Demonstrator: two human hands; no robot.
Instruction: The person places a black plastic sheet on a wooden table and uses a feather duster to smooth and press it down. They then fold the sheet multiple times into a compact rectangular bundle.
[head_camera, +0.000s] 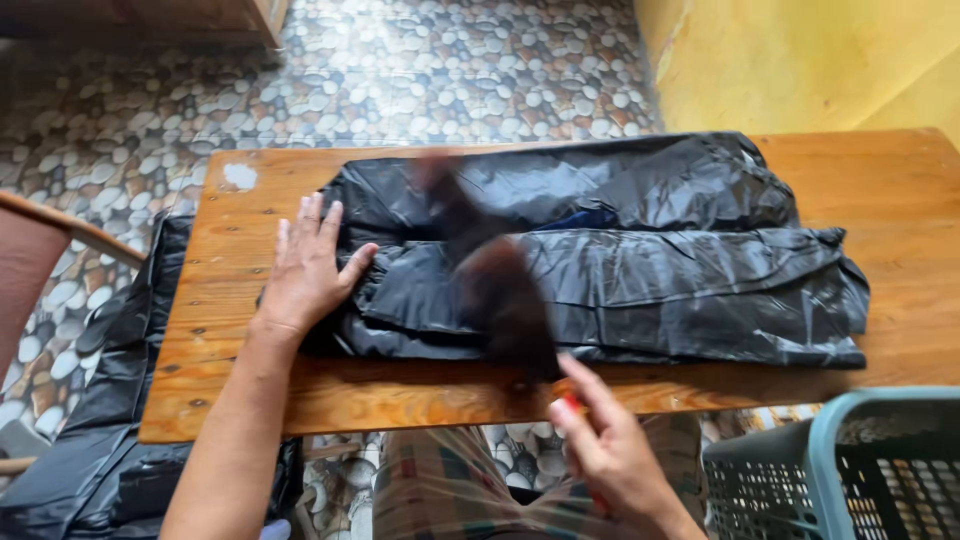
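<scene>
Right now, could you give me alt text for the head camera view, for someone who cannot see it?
A person's left hand presses flat on the end of a folded black plastic bag lying on a wooden table. The right hand is at the table's near edge beside a dark motion-blurred shape; what it holds is unclear. A grey-green plastic basket stands at lower right, over a pebble-patterned floor.

Both forearms are bare, with no sleeves showing; the left hand (305, 268) and right hand (612, 450) wear no gloves. Checked cloth covers the lap.
</scene>
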